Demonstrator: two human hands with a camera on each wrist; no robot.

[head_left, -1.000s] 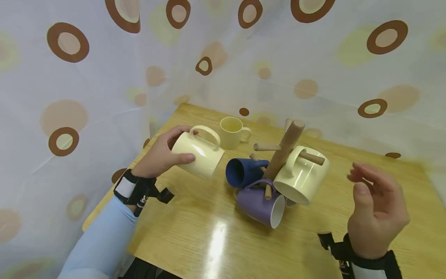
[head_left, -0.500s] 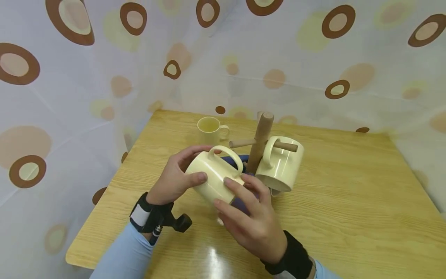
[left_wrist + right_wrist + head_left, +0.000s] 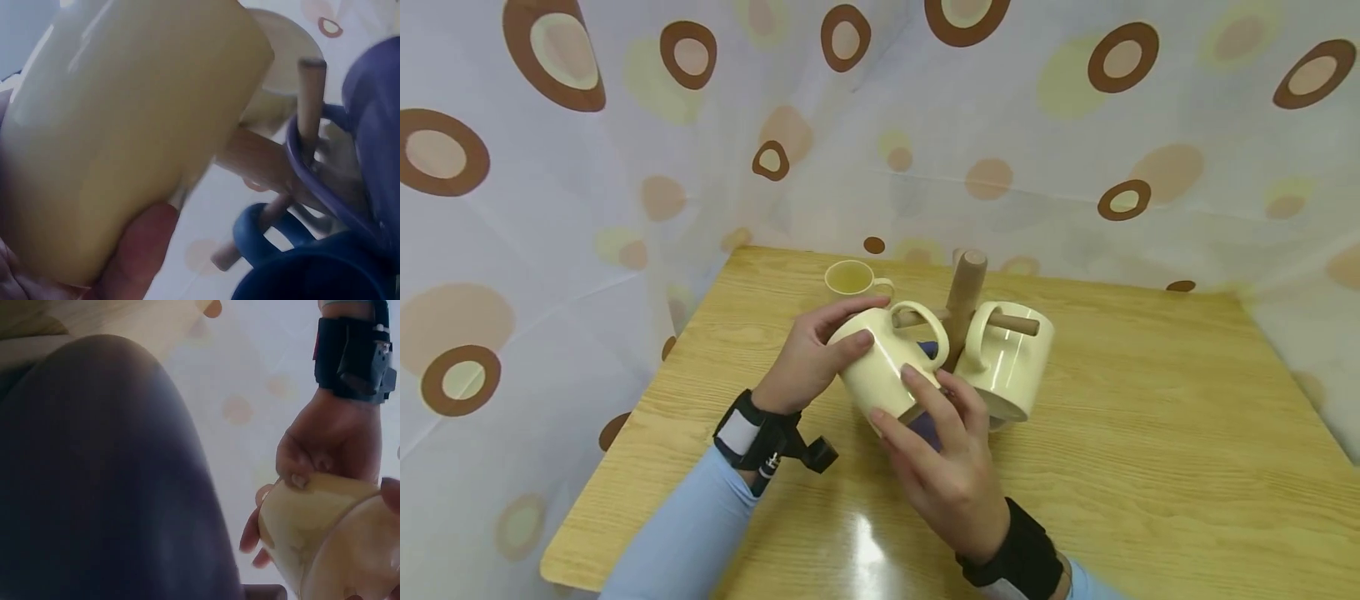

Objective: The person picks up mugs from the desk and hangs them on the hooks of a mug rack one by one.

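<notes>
A cream mug (image 3: 880,375) is tilted in front of a wooden mug tree (image 3: 964,292), its handle upward and its mouth toward the lower right. My left hand (image 3: 808,354) grips the base end, thumb along the side. At the mouth end, my right hand (image 3: 951,479) holds the rim with bent fingers. The handle loop overlaps a left peg of the tree in the head view. Another cream mug (image 3: 1021,358) hangs on the right peg. A purple mug (image 3: 381,144) and a blue mug (image 3: 312,275) hang lower, mostly hidden behind my hands in the head view.
A pale yellow cup (image 3: 848,279) stands upright at the back left of the wooden table (image 3: 1165,450). A patterned curtain (image 3: 1037,117) hangs behind and to the left of it.
My right hand has come in from the far right and taken hold of the cream mug's rim. Both hands have carried the mug right, up to the mug tree. The head view has shifted.
</notes>
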